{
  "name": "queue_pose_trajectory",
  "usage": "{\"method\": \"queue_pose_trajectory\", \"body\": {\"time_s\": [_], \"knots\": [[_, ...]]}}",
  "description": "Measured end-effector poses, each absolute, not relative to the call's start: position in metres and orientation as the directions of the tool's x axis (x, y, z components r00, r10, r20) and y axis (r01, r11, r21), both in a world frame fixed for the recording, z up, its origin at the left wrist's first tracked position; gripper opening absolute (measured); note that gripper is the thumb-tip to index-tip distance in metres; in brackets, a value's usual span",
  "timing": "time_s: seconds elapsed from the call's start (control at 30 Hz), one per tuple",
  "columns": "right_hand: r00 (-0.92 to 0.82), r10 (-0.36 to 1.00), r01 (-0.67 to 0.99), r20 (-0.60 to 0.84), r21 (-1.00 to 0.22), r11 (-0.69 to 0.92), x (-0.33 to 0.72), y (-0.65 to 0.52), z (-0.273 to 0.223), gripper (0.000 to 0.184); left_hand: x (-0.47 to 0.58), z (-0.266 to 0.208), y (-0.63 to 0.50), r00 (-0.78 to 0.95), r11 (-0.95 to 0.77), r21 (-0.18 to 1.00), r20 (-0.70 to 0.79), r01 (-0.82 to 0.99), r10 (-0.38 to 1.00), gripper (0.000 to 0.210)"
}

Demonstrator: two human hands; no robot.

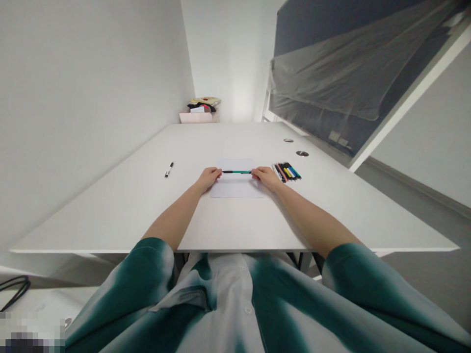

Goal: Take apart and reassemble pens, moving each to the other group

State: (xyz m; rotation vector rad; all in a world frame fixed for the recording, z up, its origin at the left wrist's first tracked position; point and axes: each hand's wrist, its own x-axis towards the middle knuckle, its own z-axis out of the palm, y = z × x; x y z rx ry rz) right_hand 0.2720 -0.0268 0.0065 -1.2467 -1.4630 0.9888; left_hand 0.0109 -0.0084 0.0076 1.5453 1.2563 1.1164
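A slim green pen [237, 172] with a dark grip at its left end is held level between my two hands. My left hand [210, 178] pinches the dark left tip, and my right hand [267, 177] pinches the right end, where a clip shows. Beneath the pen lies a blank white sheet of paper [237, 189] on the white table [235, 223]. Close to the right of my right hand sits a row of several coloured markers [287, 172], side by side. Off to the left, a white and black marker [169, 169] lies alone.
At the far end of the table stands a pale box [196, 116] with cloth items heaped on it. Two round metal grommets [302, 153] sit near the right edge. A dark panel [324, 63] under clear plastic rises on the right; a wall [91, 88] runs along the left.
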Motion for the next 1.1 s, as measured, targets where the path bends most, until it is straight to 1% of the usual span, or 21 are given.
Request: {"method": "queue_pose_trajectory", "body": {"time_s": [0.27,0.5,0.7,1.1], "knots": [[-0.019,0.989,0.213,0.149,-0.965,0.150,0.2712,-0.0254,0.0047,0.035,0.0106,0.0077,-0.0087,0.102,-0.150,0.958,0.128,0.245,0.986,0.032],[-0.029,0.989,0.219,0.143,-0.965,0.146,0.2713,-0.0242,0.0052,0.040,0.0100,0.0066,-0.0073,0.098,-0.147,0.953,0.125,0.265,0.987,0.035],[-0.012,0.992,0.257,0.127,-0.958,0.125,0.2710,-0.0273,0.0092,0.037,0.0104,0.0090,-0.0095,0.105,-0.155,0.948,0.131,0.277,0.986,0.035],[-0.009,0.992,0.233,0.129,-0.964,0.127,0.2708,-0.0246,0.0058,0.038,0.0104,0.0083,-0.0085,0.098,-0.147,0.948,0.123,0.283,0.988,0.036]]}}
